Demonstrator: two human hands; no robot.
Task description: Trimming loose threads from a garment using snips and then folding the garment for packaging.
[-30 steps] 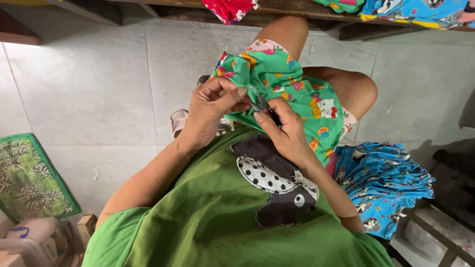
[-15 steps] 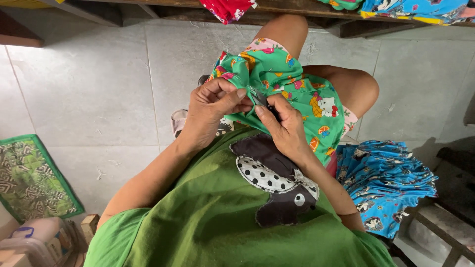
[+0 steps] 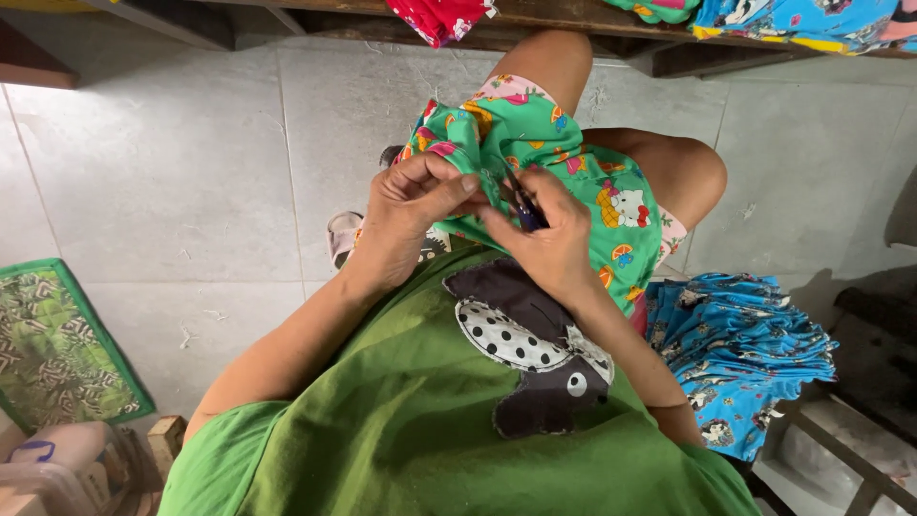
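A green printed garment (image 3: 573, 172) with cartoon and fruit patterns lies bunched over my lap and knees. My left hand (image 3: 406, 215) pinches a fold of this cloth near its upper edge. Close beside it, my right hand (image 3: 549, 244) grips a small dark thread snipper (image 3: 523, 205), its tip pressed against the same fold. Both hands sit just above the chest of my green shirt, which carries a dark polka-dot applique. The snipper's blades are mostly hidden by my fingers.
A stack of blue printed garments (image 3: 740, 349) rests at my right side. A green patterned mat (image 3: 57, 349) lies on the grey tiled floor at left. More garments hang on a wooden shelf (image 3: 573, 14) at the top. A sandal (image 3: 342, 237) is under my left arm.
My hands have stayed together on the green garment. The left thumb has shifted slightly along the fold and the view has drifted a little.
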